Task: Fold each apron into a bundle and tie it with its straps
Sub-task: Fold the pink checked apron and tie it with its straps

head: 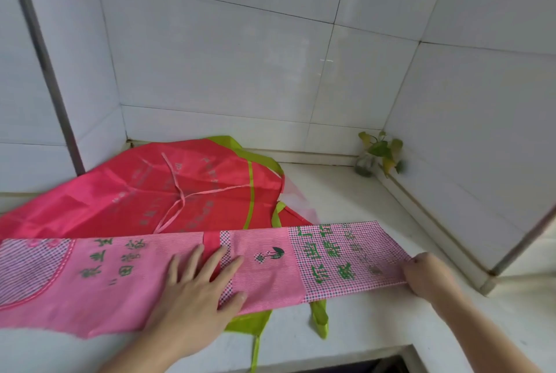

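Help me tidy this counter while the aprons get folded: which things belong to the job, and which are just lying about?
Job: pink checked apron, red apron, left hand flat on the pink one, right hand gripping its end.
Lying about: small plant in a glass jar.

Pink checked apron [264,264] with green lettering; red apron [180,192] trimmed lime green.

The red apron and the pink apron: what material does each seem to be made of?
Red apron: likely thin synthetic, nylon-like; it has a slight sheen and sharp creases. Pink apron: probably woven cotton or blend; matte, with a fine check pattern.
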### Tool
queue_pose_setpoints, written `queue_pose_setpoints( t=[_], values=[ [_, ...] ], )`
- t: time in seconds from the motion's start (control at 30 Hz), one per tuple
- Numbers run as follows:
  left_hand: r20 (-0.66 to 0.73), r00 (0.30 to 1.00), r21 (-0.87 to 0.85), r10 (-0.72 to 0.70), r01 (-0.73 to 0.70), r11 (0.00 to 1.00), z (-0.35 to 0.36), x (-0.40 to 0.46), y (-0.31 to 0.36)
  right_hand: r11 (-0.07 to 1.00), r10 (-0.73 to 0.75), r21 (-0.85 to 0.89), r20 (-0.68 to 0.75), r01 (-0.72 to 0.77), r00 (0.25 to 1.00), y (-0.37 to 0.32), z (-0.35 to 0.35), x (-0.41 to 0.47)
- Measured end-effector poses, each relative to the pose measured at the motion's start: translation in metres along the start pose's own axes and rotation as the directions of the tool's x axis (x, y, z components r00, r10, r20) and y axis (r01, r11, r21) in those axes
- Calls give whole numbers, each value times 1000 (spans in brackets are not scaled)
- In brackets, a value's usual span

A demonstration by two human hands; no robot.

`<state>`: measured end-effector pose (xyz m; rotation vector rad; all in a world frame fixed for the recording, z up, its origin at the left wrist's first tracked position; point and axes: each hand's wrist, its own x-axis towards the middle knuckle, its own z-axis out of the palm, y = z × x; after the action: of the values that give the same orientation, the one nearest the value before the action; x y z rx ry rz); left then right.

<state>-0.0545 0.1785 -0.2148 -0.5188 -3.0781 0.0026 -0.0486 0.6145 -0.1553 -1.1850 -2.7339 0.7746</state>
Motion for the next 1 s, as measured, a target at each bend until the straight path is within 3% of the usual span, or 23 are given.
queue_pose_setpoints(
  t=[0.03, 0.1, 0.17, 0.23, 0.3, 0.33, 0.43, 0.57, 0.73, 0.77, 0.83, 0.87, 0.93, 1.0],
  values=[
    [14, 1000, -4, -6, 6, 1000, 0, -1, -1, 979, 3, 203, 7, -4, 1000, -2, -2, -2],
    [28, 1000, -16, -5, 6, 1000, -3, -3, 0, 835, 38, 546, 61, -65, 997, -6, -6, -17],
    [28, 1000, -21, 4, -3, 1000, -4, -4, 0, 735, 49, 672, 77, -88, 996, -5, -5, -29],
    [50, 999, -30, -5, 7, 1000, -3, -5, -1, 569, 60, 801, 186, -187, 981, -3, -1, -38],
    [17, 1000, -51, 5, -4, 999, -4, -3, 0, 418, 51, 860, 298, -291, 953, -3, 2, -46],
    [-15, 1000, -78, 20, -21, 997, -6, -3, 1, 402, 24, 860, 333, -314, 943, -5, 3, -53],
    [-33, 999, -157, 16, -21, 987, -9, -5, 5, 473, -31, 836, 332, -279, 943, -16, 12, -68],
    [-82, 996, -216, 31, -49, 975, -18, -12, 3, 516, 63, 842, 143, -155, 988, -23, 20, -74],
    [-222, 956, -233, 190, -241, 942, -24, -22, 2, 532, 147, 839, 44, -117, 988, -23, 15, -81],
    [-265, 942, -232, 207, -270, 935, -20, -22, 2, 641, 130, 766, -45, -49, 991, -21, 13, -82],
    [-349, 915, -258, 203, -302, 918, -13, -21, 1, 914, 36, 399, -261, 74, 965, -14, 12, -77],
    [-375, 906, -273, 197, -311, 910, -10, -20, 0, 960, -73, 230, -343, 160, 936, -12, 13, -81],
    [-434, 879, -281, 198, -341, 897, -7, -18, 0, 869, -447, 39, -367, 493, 816, -22, 18, -103],
    [-499, 844, -263, 198, -365, 893, -5, -17, 0, 639, -766, -33, -116, 768, 632, -47, 29, -135]
  ],
)
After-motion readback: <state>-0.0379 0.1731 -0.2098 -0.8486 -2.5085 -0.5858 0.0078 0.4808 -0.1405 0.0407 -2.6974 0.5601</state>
